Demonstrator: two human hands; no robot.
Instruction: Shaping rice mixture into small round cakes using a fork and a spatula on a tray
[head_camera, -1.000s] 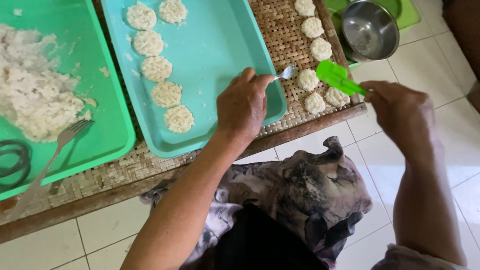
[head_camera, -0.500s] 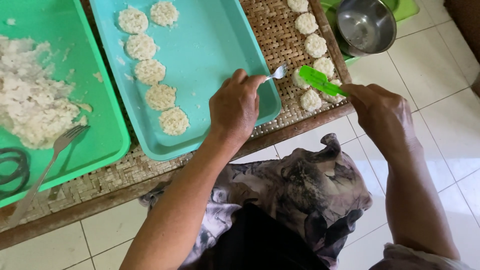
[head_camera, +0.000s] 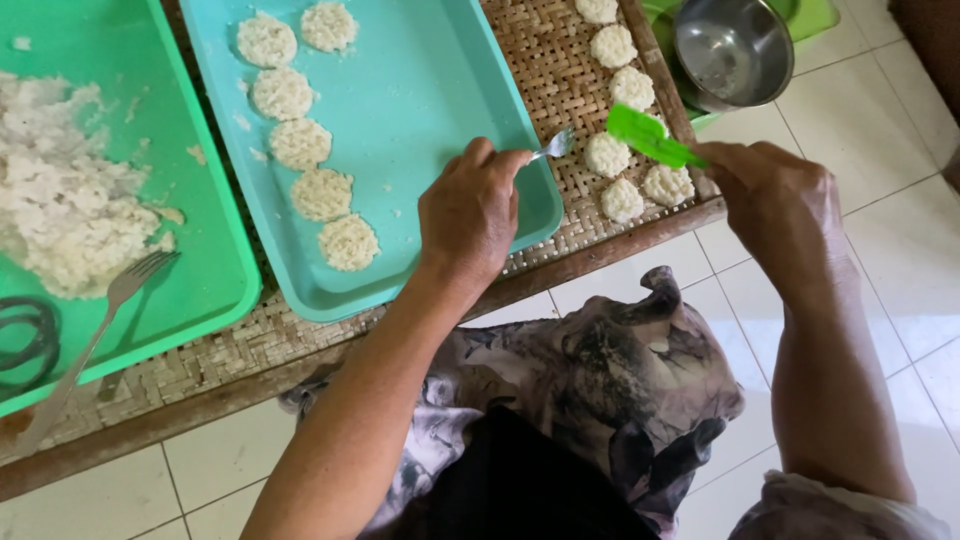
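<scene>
My left hand (head_camera: 470, 212) is closed around a metal spoon (head_camera: 555, 146), its bowl pointing right over the woven mat, just past the right rim of the teal tray (head_camera: 430, 110). My right hand (head_camera: 780, 205) grips a bright green plastic spatula (head_camera: 648, 136) whose blade lies over the round white rice cakes (head_camera: 622, 200) lined up on the mat. Several more flat rice cakes (head_camera: 322, 192) sit in a column on the teal tray's left side.
A green tray (head_camera: 190, 180) at left holds a heap of white rice (head_camera: 55, 205) and a fork (head_camera: 110, 310). A steel bowl (head_camera: 732, 50) stands at the top right on a green lid. The woven mat (head_camera: 545, 70) covers a wooden table edge; tiled floor lies below.
Both hands stay close together by the rice cakes on the mat; the view has drifted slightly, and the spatula blade sits a little more to the left over the cakes.
</scene>
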